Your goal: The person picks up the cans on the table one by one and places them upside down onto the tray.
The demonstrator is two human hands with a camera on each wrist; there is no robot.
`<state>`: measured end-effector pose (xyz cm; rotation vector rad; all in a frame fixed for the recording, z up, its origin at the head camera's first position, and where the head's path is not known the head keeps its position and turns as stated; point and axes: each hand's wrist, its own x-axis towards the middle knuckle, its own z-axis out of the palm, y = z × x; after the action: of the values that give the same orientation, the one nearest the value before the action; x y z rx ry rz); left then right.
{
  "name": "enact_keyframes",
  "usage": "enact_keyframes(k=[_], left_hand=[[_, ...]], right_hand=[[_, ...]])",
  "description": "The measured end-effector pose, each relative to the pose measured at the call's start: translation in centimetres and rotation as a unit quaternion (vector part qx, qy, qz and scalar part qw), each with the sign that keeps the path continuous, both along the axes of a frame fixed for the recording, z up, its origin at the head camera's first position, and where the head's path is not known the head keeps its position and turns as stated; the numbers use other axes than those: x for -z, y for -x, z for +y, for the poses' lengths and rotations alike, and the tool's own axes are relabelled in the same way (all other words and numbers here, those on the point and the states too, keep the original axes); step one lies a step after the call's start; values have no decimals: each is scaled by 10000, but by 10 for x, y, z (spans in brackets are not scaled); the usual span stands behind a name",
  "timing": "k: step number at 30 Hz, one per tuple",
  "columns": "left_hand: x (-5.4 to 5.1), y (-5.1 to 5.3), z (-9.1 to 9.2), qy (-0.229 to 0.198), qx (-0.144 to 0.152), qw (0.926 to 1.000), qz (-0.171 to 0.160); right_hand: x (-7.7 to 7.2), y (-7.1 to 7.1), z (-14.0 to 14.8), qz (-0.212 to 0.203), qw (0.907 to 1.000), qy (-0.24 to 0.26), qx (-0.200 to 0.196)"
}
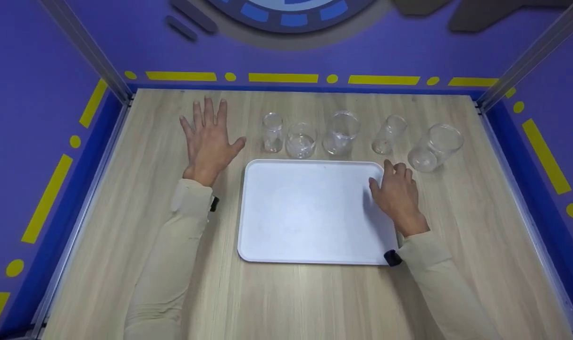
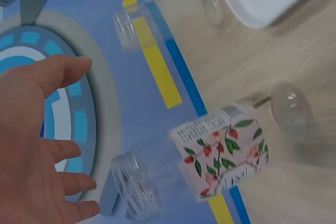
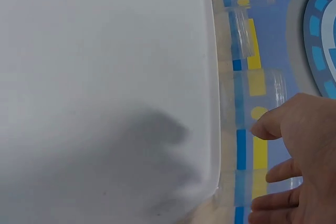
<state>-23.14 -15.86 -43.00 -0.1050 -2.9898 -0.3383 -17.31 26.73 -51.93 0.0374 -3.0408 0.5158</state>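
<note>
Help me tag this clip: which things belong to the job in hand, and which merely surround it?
Likely the job's:
- white tray
- five clear glasses
- floral-labelled jar, in the left wrist view

Apparently just surroundings:
- wooden tabletop
- patterned wall

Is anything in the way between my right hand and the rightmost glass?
Nothing visible does: in the head view, the rightmost glass stands just ahead and to the right of your right hand.

5 glasses [image 1: 341,134] line the white tray's [image 1: 310,212] far side; left hand [image 1: 208,146] spread, right hand [image 1: 399,196] over its right edge.
</note>
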Motion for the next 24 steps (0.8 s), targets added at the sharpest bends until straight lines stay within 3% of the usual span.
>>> enact_keyframes(k=[12, 24], left_hand=[[-4, 10, -26, -108, -211, 9996, -179], [1, 19, -40, -55, -379, 9983, -439]], right_hand=[[11, -12, 15, -196, 9995, -238, 108], [24, -22, 26, -468, 9979, -425, 122]])
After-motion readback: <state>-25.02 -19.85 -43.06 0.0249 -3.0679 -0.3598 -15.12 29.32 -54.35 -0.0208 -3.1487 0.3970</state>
